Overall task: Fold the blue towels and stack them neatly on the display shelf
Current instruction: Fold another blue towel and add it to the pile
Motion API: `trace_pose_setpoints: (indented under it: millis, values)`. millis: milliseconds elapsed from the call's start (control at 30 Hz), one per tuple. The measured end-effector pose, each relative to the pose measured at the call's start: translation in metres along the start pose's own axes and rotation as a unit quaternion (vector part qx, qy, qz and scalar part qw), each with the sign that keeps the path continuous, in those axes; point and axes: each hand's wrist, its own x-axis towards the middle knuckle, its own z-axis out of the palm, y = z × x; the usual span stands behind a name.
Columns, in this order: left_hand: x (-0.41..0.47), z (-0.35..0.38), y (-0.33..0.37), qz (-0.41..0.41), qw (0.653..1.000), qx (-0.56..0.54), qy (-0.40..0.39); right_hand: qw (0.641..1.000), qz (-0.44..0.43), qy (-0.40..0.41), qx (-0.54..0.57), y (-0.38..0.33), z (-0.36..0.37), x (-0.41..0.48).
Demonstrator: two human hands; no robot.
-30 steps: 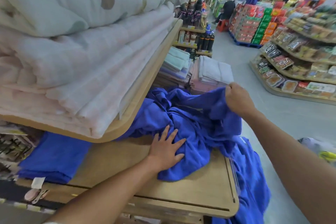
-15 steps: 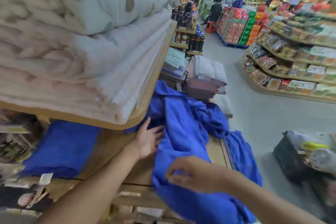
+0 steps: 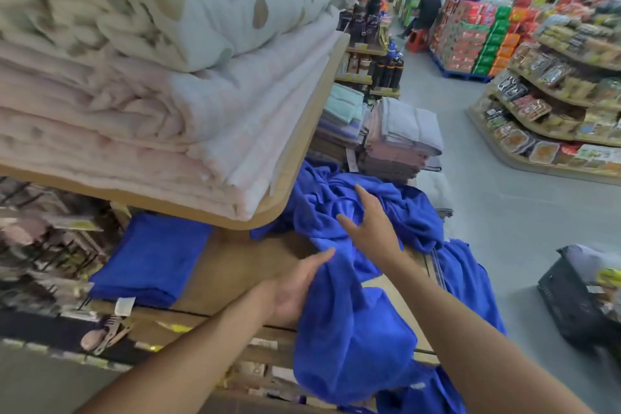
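right hand now forward, grip apart on blue towel, left hand flat beside, no legible writing

There are two hands, the left hand and the right hand, one folded blue towel at the left, one crumpled blue pile, and two people far away.

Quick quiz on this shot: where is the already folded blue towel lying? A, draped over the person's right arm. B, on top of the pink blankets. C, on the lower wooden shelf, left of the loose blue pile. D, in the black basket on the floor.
C: the folded blue towel lies flat on the lower wooden shelf, left of the loose blue pile.
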Motion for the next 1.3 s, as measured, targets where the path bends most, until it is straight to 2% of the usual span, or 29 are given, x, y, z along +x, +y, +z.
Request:
trace_pose_setpoints:
  millis: [67,133,167,233,300,367,400,433,500,533,567,600,633,733,800,833,900,1000,1067,1100,1167,1233,1300]
  values:
    - [0.005,0.009,-0.005,0.021,0.998,-0.053,0.027,0.991,-0.024,-0.065,-0.117,-0.011,0.014,0.012]
    - [0.005,0.019,-0.012,0.037,0.997,-0.065,0.011,0.961,-0.015,-0.140,-0.240,-0.010,0.028,0.014]
    - [0.004,0.021,-0.017,0.028,0.998,-0.052,0.032,0.947,-0.020,-0.158,-0.278,-0.006,0.034,0.012]
    - [0.005,0.020,-0.029,0.007,0.993,-0.014,0.115,0.948,-0.029,-0.139,-0.285,0.004,0.041,0.001]
    - [0.000,0.019,-0.038,0.033,0.986,0.009,0.163,0.958,-0.048,-0.111,-0.259,0.009,0.040,-0.008]
    - [-0.012,0.017,-0.041,0.032,0.984,0.013,0.176,0.978,-0.053,-0.122,-0.158,0.005,0.032,-0.011]
    - [-0.019,0.015,-0.041,0.016,0.986,0.000,0.169,0.990,-0.029,-0.130,-0.044,-0.001,0.024,-0.013]
    - [-0.026,0.015,-0.036,0.013,0.984,-0.032,0.174,0.987,0.008,-0.131,0.093,-0.011,0.013,-0.016]
    - [-0.029,0.014,-0.028,0.018,0.978,-0.087,0.189,0.932,0.090,-0.136,0.324,-0.030,-0.012,-0.023]
    - [-0.024,0.017,-0.025,0.018,0.973,-0.070,0.218,0.899,0.112,-0.153,0.395,-0.038,-0.025,-0.027]
    - [-0.030,0.016,-0.024,0.024,0.977,-0.021,0.209,0.870,0.123,-0.169,0.447,-0.044,-0.037,-0.032]
    - [-0.036,0.026,-0.031,0.049,0.988,-0.003,0.146,0.852,0.127,-0.182,0.474,-0.049,-0.047,-0.036]
    - [-0.034,0.028,-0.024,0.034,0.990,0.025,0.134,0.842,0.122,-0.199,0.487,-0.052,-0.056,-0.039]
    - [-0.019,0.039,0.019,0.121,0.969,0.008,0.215,0.842,0.105,-0.262,0.460,-0.054,-0.080,-0.050]
    - [-0.033,0.039,0.035,0.164,0.959,0.067,0.223,0.827,0.097,-0.299,0.467,-0.048,-0.090,-0.058]
    - [-0.030,0.047,0.043,0.185,0.949,0.099,0.235,0.831,0.089,-0.296,0.462,-0.043,-0.095,-0.062]
    - [-0.033,0.049,0.050,0.241,0.929,0.157,0.233,0.870,0.062,-0.248,0.422,-0.031,-0.105,-0.067]
    - [-0.047,0.036,0.057,0.294,0.886,0.240,0.266,0.928,0.075,-0.077,0.356,-0.006,-0.125,-0.062]
    - [-0.058,0.019,0.065,0.306,0.863,0.273,0.295,0.942,0.090,0.057,0.318,0.014,-0.145,-0.055]
    - [-0.064,0.011,0.071,0.299,0.854,0.291,0.310,0.943,0.090,0.096,0.305,0.023,-0.156,-0.052]
    - [-0.069,-0.013,0.082,0.275,0.826,0.367,0.328,0.951,0.078,0.128,0.270,0.034,-0.171,-0.047]
    - [-0.064,-0.029,0.094,0.252,0.770,0.466,0.355,0.964,0.065,0.127,0.226,0.035,-0.178,-0.039]
    - [-0.046,-0.033,0.108,0.246,0.736,0.505,0.377,0.973,0.067,0.126,0.182,0.030,-0.183,-0.022]
